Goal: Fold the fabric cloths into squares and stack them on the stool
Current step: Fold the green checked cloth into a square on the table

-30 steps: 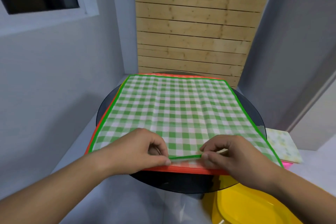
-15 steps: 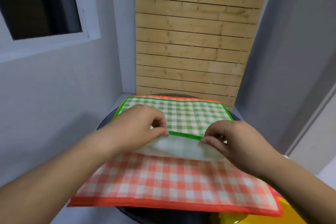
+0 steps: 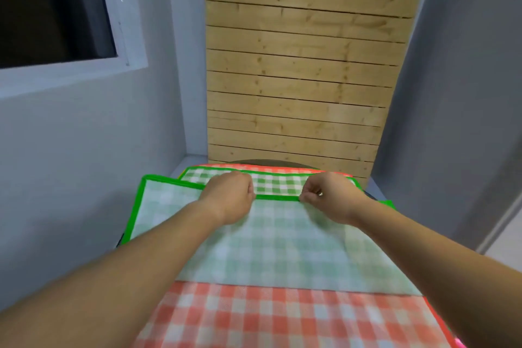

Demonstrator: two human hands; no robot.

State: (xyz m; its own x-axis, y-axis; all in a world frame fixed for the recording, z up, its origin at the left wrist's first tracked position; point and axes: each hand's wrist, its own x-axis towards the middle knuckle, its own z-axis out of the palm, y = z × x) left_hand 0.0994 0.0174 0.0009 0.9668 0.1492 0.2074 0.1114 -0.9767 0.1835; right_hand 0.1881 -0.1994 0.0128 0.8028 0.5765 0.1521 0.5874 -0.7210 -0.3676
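A green checked cloth with a green border lies folded over on itself, its pale underside facing up. My left hand and my right hand each pinch its near border, carried almost to the far edge. A strip of the cloth's bright top face shows beyond my knuckles. Beneath it lies a red checked cloth, spread flat toward me. Both cloths rest on a dark round table, mostly hidden.
A wooden slatted panel stands right behind the table. Grey walls close in on the left and right, with a dark window at upper left.
Both hands have carried the green cloth's near edge up and away from me, folding it over. The red cloth underneath has come into view. The camera has tilted upward.
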